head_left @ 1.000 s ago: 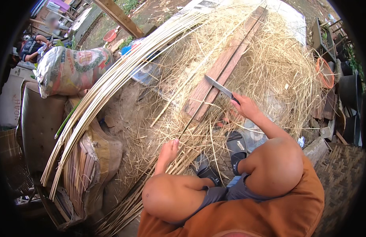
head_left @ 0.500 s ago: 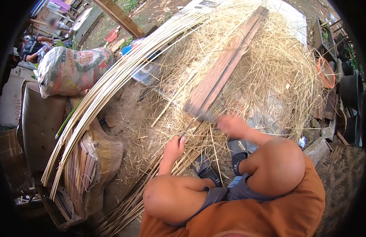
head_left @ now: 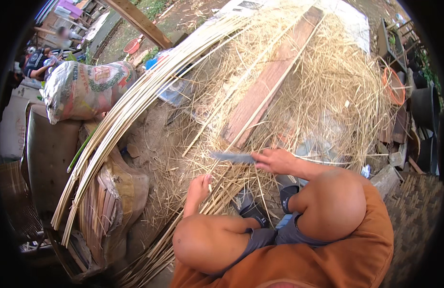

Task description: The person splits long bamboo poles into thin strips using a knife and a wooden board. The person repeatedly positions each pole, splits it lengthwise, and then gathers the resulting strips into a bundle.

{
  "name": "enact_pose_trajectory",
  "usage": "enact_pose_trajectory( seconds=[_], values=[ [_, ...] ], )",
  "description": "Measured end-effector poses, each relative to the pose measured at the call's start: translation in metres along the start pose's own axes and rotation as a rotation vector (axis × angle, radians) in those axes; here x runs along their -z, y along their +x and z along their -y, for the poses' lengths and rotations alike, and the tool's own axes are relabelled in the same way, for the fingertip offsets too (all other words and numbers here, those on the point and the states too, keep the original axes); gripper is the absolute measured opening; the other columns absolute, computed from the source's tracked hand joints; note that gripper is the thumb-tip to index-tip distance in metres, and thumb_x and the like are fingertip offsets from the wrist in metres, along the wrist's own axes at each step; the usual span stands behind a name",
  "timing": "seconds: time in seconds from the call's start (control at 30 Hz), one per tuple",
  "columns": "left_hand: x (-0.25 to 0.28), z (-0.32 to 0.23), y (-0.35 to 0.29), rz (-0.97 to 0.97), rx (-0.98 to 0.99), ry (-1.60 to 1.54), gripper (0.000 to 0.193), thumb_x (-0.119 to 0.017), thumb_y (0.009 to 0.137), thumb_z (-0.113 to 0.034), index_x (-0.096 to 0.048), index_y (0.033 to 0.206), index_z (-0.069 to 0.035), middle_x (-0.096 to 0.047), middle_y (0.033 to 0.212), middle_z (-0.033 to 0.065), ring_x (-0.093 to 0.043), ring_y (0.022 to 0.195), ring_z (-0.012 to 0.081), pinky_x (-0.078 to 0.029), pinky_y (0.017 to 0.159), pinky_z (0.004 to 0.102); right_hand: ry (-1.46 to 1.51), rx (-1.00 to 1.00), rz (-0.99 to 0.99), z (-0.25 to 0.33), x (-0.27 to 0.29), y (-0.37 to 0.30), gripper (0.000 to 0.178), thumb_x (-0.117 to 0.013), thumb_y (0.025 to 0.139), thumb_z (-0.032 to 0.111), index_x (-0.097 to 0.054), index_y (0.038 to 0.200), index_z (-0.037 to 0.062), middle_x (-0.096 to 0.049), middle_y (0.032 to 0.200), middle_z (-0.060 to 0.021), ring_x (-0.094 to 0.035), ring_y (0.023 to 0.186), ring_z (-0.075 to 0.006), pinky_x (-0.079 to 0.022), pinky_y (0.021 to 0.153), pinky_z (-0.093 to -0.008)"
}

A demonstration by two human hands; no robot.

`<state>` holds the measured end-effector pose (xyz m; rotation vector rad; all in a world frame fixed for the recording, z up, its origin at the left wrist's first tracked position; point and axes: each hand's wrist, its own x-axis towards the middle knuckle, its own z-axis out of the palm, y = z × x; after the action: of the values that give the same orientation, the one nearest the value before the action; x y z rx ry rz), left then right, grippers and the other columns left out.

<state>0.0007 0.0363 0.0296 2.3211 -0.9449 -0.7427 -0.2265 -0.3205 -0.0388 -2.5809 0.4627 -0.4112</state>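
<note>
My left hand (head_left: 197, 192) is closed near my left knee, its fingers round the lower end of a long pale bamboo strip (head_left: 253, 115). The strip slants away from me along a reddish-brown wooden plank (head_left: 260, 91). In my right hand (head_left: 275, 161) is a knife, its grey blade (head_left: 231, 157) pointing left just below the plank's near end, at the strip. Whether the edge touches the strip I cannot tell. The handle is mostly hidden by my fingers. Thin pale shavings (head_left: 327, 81) lie thickly around the plank, and a heap of loose strips (head_left: 155, 245) lies beside my left leg.
To the left, a bundle of long pale strips (head_left: 135, 96) arches over a wrapped stack of brown slats (head_left: 95, 204). Behind it rests a full woven sack (head_left: 92, 89). An orange basket (head_left: 393, 86) leans at the right. Another person (head_left: 37, 62) is at the far left.
The dark strip on the plank has given way to a pale-faced one. My left hand has moved left and slightly down; the knife has come left and its blade shows clearly.
</note>
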Motion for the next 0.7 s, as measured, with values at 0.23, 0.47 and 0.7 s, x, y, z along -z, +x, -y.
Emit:
enact_pose_trajectory(
  seconds=[0.23, 0.47, 0.7],
  values=[
    [0.013, 0.073, -0.031, 0.102, 0.181, 0.125, 0.05, -0.053, 0.102, -0.045, -0.069, 0.092, 0.002, -0.063, 0.069, 0.0174, -0.062, 0.066, 0.0259, -0.048, 0.066, 0.0393, 0.16, -0.463, 0.075, -0.02, 0.028, 0.014, 0.046, -0.054, 0.101, 0.043, -0.056, 0.14, 0.0181, -0.071, 0.104, -0.0166, -0.069, 0.087, -0.0382, -0.055, 0.078, -0.0498],
    [-0.016, 0.026, 0.014, 0.141, 0.018, -0.058, 0.047, -0.055, 0.102, -0.04, -0.062, 0.083, 0.003, -0.059, 0.067, 0.0161, -0.052, 0.06, 0.0267, -0.044, 0.061, 0.0405, -0.105, -0.081, 0.095, -0.047, 0.028, 0.003, 0.051, -0.057, 0.099, 0.045, -0.055, 0.142, 0.0173, -0.07, 0.113, -0.0195, -0.068, 0.104, -0.037, -0.054, 0.092, -0.0473],
    [-0.019, 0.038, 0.019, 0.074, 0.024, -0.11, 0.044, -0.054, 0.104, -0.035, -0.069, 0.088, 0.002, -0.054, 0.058, 0.0092, -0.049, 0.054, 0.0158, -0.041, 0.053, 0.0366, -0.019, 0.124, 0.197, 0.012, 0.007, 0.019, 0.042, -0.058, 0.1, 0.033, -0.058, 0.138, 0.0145, -0.072, 0.105, -0.0161, -0.07, 0.095, -0.034, -0.056, 0.083, -0.0444]
  ],
)
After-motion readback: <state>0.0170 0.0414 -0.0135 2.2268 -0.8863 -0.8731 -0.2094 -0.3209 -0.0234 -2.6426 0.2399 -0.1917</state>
